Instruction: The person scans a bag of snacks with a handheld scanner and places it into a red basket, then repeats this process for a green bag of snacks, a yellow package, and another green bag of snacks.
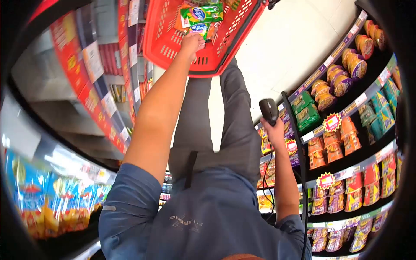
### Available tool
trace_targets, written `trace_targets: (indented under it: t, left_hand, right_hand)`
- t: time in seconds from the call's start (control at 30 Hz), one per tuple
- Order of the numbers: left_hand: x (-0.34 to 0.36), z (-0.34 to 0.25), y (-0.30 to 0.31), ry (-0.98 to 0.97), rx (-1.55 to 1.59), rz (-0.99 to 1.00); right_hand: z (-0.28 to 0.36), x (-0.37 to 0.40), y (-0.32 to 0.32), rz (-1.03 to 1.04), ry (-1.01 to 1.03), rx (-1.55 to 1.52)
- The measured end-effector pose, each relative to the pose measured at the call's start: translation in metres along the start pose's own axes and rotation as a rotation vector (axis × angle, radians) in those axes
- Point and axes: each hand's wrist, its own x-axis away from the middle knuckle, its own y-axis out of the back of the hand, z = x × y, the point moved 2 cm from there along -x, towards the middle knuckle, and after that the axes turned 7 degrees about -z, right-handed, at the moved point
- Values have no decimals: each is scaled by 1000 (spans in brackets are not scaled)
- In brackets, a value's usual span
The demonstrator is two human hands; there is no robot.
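Note:
A red basket (167, 54) with slotted walls is at the top centre, in front of my legs. My left hand (193, 45) reaches into it, its fingers closed on a small green packet (199, 30). A larger green packet (201, 14) with a blue label lies just beyond, over other packets in the basket. On the right, my right hand (274, 130) is wrapped round the handle of a black handheld scanner (269, 110). The scanner's head points away from me, and a thin dark cable hangs below the hand.
Curved shelves of instant noodle cups (333, 154) and green packs (306, 113) rise on the right, beside a black upright post (289, 119). Shelves with red price strips (71, 56) stand on the left, above blue and yellow bags (47, 199). Pale floor (277, 47) lies beyond the basket.

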Motion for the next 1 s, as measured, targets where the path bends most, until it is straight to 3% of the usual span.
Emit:
trace_targets:
  t: [0.1,0.13,0.2,0.23,0.27,0.33,0.43,0.53,0.57,0.6,0.67,0.73,0.8,0.9,1.0]
  left_hand:
    - [-41,7,-32,123,405,-70]
    - [-55,4,-37,127,405,-73]
    - [-85,0,-45,271,758,-232]
    - [-110,5,-39,233,883,-127]
    - [-141,12,-35,262,958,-154]
    - [-149,0,-40,368,965,-363]
    - [-154,7,-35,369,796,-416]
    - [-154,19,-26,216,759,-441]
    - [-145,18,-27,87,827,-403]
    - [-127,12,-28,75,830,-399]
    - [-72,-19,-29,-223,494,-297]
    - [-9,-47,-24,-384,381,-292]
    - [28,-61,-6,-687,33,-347]
    - [137,-107,14,-845,-134,-223]
    - [238,-143,27,-860,-10,-96]
  right_hand:
    - [-25,-21,-1,-17,-53,118]
    - [-28,-27,-1,1,-74,121]
    - [-39,-34,-5,-28,-120,38]
    - [-41,-36,-4,-24,-156,42]
    - [-47,-39,-4,-16,-141,34]
    - [-54,-41,-2,-12,-198,51]
    - [-62,-45,-4,2,-204,17]
    - [-47,-43,-5,-10,-208,103]
    - [-40,-40,-5,-14,-248,154]
    - [-39,-35,-3,-15,-237,148]
    - [-38,-30,-3,7,-153,47]
    - [-30,-21,2,22,-121,26]
    - [-20,-10,6,13,-36,-29]
    - [15,16,20,-19,23,-68]
    - [43,48,40,-38,104,-64]
